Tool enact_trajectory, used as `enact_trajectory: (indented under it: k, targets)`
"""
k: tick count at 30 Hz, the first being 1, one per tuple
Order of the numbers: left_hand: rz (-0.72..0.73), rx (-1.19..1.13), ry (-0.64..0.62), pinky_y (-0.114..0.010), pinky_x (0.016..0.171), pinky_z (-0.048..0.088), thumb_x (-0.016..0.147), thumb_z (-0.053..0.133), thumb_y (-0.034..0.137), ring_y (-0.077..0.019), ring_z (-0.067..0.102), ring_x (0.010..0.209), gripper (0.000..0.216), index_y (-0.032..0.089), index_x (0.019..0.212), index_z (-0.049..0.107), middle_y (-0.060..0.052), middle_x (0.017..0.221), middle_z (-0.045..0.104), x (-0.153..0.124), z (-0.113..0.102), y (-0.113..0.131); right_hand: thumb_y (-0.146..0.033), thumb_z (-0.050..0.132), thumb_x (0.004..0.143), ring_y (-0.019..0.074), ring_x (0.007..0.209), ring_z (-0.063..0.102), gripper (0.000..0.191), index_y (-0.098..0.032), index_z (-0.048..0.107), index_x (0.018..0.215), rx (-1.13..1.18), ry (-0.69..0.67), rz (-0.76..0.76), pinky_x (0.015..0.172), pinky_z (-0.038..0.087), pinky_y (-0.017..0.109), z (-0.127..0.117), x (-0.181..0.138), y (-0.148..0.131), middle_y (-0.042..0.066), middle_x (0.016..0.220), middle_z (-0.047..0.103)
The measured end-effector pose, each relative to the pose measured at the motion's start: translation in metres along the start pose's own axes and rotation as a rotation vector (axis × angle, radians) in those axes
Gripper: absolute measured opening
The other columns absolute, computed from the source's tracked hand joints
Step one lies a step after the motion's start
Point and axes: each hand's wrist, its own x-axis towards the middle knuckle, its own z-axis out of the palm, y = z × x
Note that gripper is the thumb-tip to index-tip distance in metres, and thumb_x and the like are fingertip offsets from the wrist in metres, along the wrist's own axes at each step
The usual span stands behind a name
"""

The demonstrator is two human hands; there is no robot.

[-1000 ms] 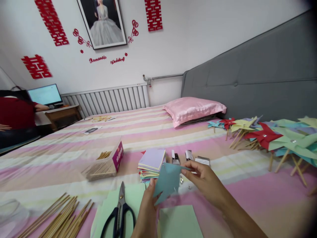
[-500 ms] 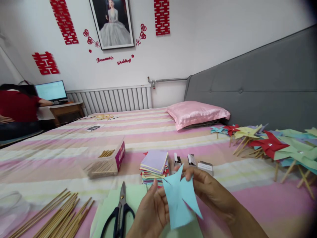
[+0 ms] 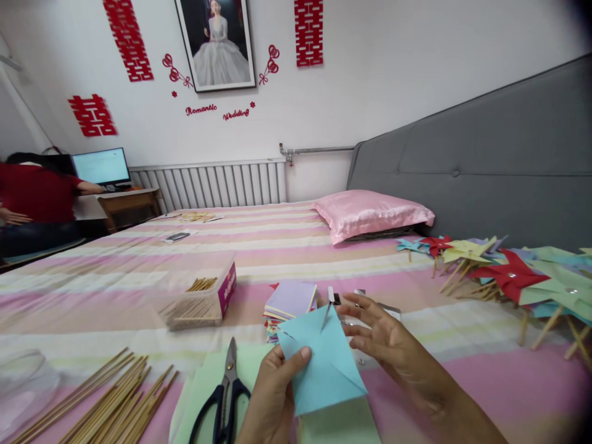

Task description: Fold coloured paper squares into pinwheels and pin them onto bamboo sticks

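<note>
A light blue paper square (image 3: pixel 326 376) with slits cut in from its corners is held by my left hand (image 3: pixel 277 394), thumb on top and fingers beneath. Just right of it, my right hand (image 3: pixel 388 345) has its fingers spread with nothing in them. Small boxes (image 3: pixel 333 297) lie behind that hand, partly covered by it. Beyond the blue sheet is a stack of coloured paper squares (image 3: pixel 293 299). Dark-handled scissors (image 3: pixel 226 388) rest on light green paper (image 3: pixel 252 361) left of my left hand.
Bamboo sticks (image 3: pixel 115 401) and a clear plastic bag (image 3: pixel 25 388) lie at the left. A clear box (image 3: pixel 197 308) holds more sticks. Finished paper pinwheels (image 3: pixel 511 274) crowd the right, near a pink pillow (image 3: pixel 374 213). A person (image 3: pixel 41 191) sits at a desk far left.
The blue paper's corners, bent up before, now lie nearly flat. My right hand has let go of it and opened away; my left thumb now presses on the sheet.
</note>
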Motion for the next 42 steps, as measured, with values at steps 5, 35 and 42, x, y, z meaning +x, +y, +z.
enact_trajectory:
  k: [5, 35, 42]
  targets:
    - [0.051, 0.009, 0.11, -0.03, 0.07, 0.051, 0.067, 0.069, 0.013, -0.0209, 0.068, 0.073, 0.029, 0.01, 0.096, 0.066, -0.008, 0.074, 0.075, -0.001, 0.001, 0.003, -0.024, 0.066, 0.075, 0.018, 0.092, 0.059, 0.036, -0.028, 0.053, 0.108, -0.108, -0.09, 0.021, 0.081, 0.043, 0.032, -0.01, -0.001, 0.001, 0.003, 0.103, 0.058]
    - [0.045, 0.117, -0.084, -0.023, 0.053, 0.044, 0.054, 0.08, 0.028, -0.0109, 0.052, 0.05, 0.028, 0.01, 0.07, 0.066, -0.003, 0.057, 0.063, -0.004, -0.002, -0.008, -0.03, 0.07, 0.069, 0.0113, 0.062, 0.053, 0.015, -0.015, 0.072, 0.067, -0.498, -0.276, 0.052, 0.057, 0.039, 0.02, -0.005, -0.008, 0.002, 0.002, 0.064, 0.063]
    - [0.041, 0.136, -0.095, -0.025, 0.056, 0.046, 0.054, 0.08, 0.029, -0.0129, 0.055, 0.054, 0.03, 0.009, 0.074, 0.069, -0.004, 0.058, 0.065, -0.003, -0.001, -0.008, -0.031, 0.072, 0.066, 0.0098, 0.054, 0.05, 0.019, -0.013, 0.07, 0.06, -0.538, -0.213, 0.077, 0.051, 0.038, 0.019, 0.001, -0.006, 0.005, 0.0, 0.057, 0.057]
